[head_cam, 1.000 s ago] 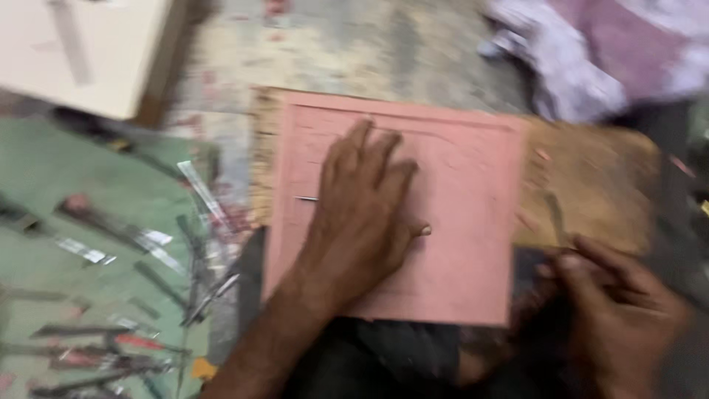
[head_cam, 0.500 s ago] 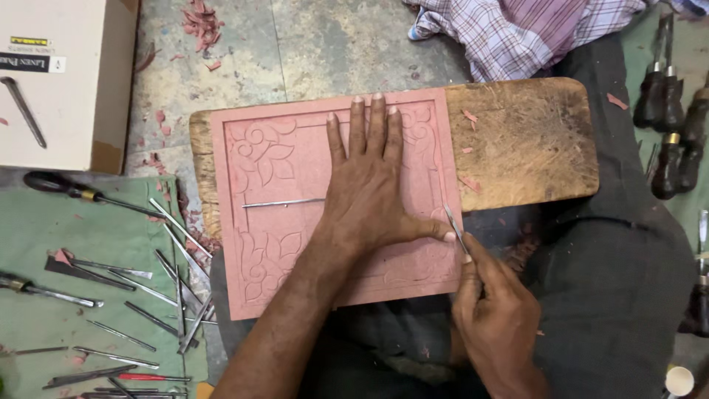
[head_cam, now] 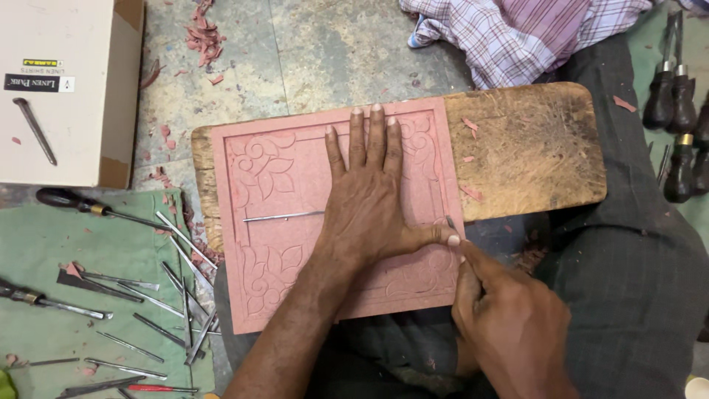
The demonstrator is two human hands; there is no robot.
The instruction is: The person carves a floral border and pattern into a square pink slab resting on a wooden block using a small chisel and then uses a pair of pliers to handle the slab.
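A pink carved slab [head_cam: 281,185] with leaf and vine patterns lies on a worn wooden board [head_cam: 532,148] across my lap. My left hand [head_cam: 365,196] presses flat on the slab, fingers spread toward its far edge, thumb stretched right to the slab's right border. My right hand [head_cam: 502,314] grips a thin metal carving tool [head_cam: 450,223] whose tip meets the slab's right border beside the left thumb. A slim metal rod [head_cam: 281,216] lies on the slab, partly under my left hand.
Several thin metal carving tools [head_cam: 140,310] lie on a green cloth at left. A cardboard box [head_cam: 66,89] with a nail on it sits at top left. Dark-handled tools [head_cam: 676,118] stand at right. Checked cloth [head_cam: 509,33] lies beyond the board. Pink shavings [head_cam: 203,37] dot the floor.
The view has steadied and moved closer. My left hand stays flat on the slab. My right hand with the tool has shifted up slightly to the slab's right border by the left thumb.
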